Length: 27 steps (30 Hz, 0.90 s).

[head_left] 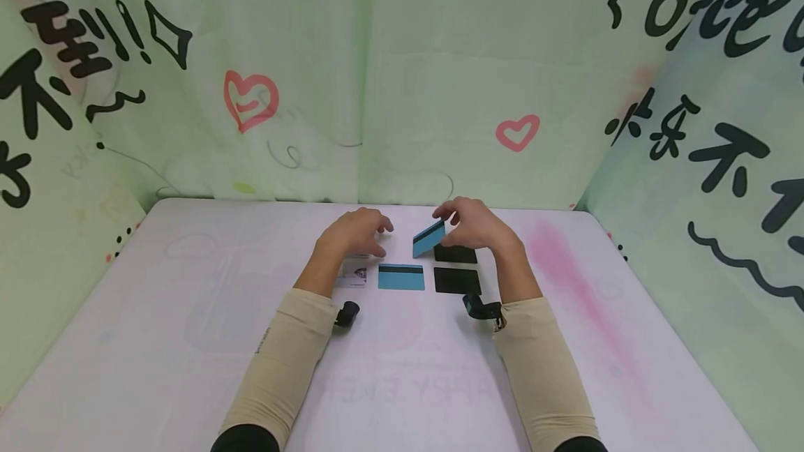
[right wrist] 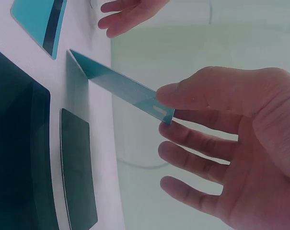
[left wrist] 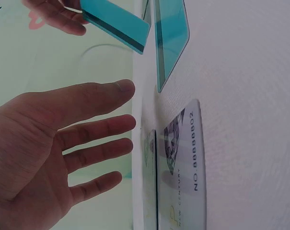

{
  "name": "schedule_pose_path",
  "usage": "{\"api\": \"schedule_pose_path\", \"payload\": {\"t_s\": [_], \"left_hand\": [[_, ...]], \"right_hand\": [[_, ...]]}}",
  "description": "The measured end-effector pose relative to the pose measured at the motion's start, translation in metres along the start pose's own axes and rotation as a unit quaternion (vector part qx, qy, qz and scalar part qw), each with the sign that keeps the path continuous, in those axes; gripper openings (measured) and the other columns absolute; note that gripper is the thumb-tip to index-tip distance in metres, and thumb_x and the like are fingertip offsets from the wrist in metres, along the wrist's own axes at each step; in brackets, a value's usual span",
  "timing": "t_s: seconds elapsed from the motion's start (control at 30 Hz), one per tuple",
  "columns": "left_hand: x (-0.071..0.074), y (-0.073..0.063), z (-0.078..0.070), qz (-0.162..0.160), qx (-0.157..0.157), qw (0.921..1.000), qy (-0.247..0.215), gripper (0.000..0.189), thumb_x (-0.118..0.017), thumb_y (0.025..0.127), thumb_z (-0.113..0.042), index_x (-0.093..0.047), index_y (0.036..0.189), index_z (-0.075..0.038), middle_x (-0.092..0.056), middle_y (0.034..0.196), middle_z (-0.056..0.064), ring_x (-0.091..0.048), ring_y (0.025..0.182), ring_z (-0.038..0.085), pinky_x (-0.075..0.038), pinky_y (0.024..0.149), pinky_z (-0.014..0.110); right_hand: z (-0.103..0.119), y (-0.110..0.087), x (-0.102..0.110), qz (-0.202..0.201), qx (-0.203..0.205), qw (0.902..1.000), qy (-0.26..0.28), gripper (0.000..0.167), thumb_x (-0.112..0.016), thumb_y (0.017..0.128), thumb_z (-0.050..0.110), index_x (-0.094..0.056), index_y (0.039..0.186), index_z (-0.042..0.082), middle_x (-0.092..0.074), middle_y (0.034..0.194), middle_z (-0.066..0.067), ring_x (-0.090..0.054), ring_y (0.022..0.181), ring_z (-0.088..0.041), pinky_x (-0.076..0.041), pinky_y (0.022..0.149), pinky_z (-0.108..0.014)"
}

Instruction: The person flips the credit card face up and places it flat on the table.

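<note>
My right hand [head_left: 475,224] pinches a blue card with a dark stripe [head_left: 427,239] between thumb and fingers. That card is tilted, with its lower end at or near the tabletop. Another blue striped card [head_left: 400,283] lies flat in the front row. My left hand [head_left: 353,231] is held above the table, fingers extended and nothing in them, as the left wrist view shows. Beneath and beside it are two white printed cards, the nearer one [left wrist: 189,163] bearing a number. Under and near my right hand lie two black cards, one at the back [head_left: 461,255] and one in front [head_left: 456,281].
The cards lie in two short rows on a whitish table [head_left: 402,382] with a pink streak at the right. Green printed curtains [head_left: 427,89] hang behind the table and along both sides. A black wrist camera [head_left: 480,307] sits at my right cuff, another [head_left: 347,314] at my left.
</note>
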<state>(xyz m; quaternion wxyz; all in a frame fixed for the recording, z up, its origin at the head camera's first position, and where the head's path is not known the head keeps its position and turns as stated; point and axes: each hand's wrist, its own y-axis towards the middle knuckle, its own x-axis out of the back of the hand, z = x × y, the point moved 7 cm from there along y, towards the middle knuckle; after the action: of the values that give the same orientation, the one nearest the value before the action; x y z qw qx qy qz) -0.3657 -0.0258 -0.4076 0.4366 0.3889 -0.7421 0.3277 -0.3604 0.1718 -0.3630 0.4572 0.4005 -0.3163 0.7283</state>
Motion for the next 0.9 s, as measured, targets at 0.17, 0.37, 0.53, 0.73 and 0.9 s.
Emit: {"api": "schedule_pose_path", "payload": {"t_s": [0.17,0.37,0.53,0.73,0.9], "left_hand": [[0.000,0.000,0.000,0.002,-0.001,1.0000,-0.003,0.054,-0.081,0.090,-0.021,-0.065,0.140,-0.014,-0.069,0.133,0.005,-0.063,0.112,0.023,-0.050,0.105,0.045],[0.001,0.000,0.001,0.003,-0.001,1.0000,-0.006,0.054,-0.082,0.089,-0.021,-0.066,0.140,-0.014,-0.069,0.133,0.005,-0.063,0.112,0.023,-0.050,0.105,0.045],[0.001,0.001,0.001,0.007,-0.002,1.0000,-0.005,0.054,-0.081,0.090,-0.021,-0.065,0.140,-0.014,-0.069,0.133,0.004,-0.064,0.112,0.023,-0.050,0.105,0.045],[0.001,0.000,0.001,0.010,-0.003,0.9999,-0.006,0.054,-0.081,0.090,-0.022,-0.065,0.141,-0.014,-0.069,0.134,0.004,-0.064,0.114,0.023,-0.050,0.105,0.045],[0.001,0.000,0.001,0.008,-0.001,0.9999,-0.009,0.054,-0.081,0.090,-0.022,-0.065,0.141,-0.015,-0.069,0.134,0.004,-0.064,0.115,0.024,-0.050,0.106,0.046]], "right_hand": [[0.004,-0.001,0.001,-0.014,0.010,0.9999,0.002,0.050,-0.078,0.087,0.009,-0.066,0.135,0.004,-0.065,0.127,-0.017,-0.059,0.121,-0.038,-0.057,0.088,-0.044],[0.007,0.000,0.003,-0.029,0.021,0.9993,0.003,0.050,-0.078,0.087,0.009,-0.066,0.135,0.005,-0.065,0.129,-0.016,-0.058,0.121,-0.037,-0.057,0.087,-0.044],[0.009,0.001,0.003,-0.037,0.025,0.9990,0.008,0.049,-0.078,0.087,0.009,-0.067,0.135,0.005,-0.065,0.130,-0.015,-0.058,0.120,-0.036,-0.058,0.087,-0.044],[0.012,0.002,0.000,-0.040,0.029,0.9987,0.013,0.048,-0.078,0.087,0.009,-0.067,0.134,0.005,-0.066,0.130,-0.016,-0.058,0.121,-0.038,-0.058,0.086,-0.044],[0.016,0.001,0.000,-0.044,0.024,0.9987,0.011,0.049,-0.080,0.087,0.011,-0.068,0.134,0.005,-0.066,0.130,-0.016,-0.059,0.118,-0.034,-0.059,0.087,-0.043]]}}
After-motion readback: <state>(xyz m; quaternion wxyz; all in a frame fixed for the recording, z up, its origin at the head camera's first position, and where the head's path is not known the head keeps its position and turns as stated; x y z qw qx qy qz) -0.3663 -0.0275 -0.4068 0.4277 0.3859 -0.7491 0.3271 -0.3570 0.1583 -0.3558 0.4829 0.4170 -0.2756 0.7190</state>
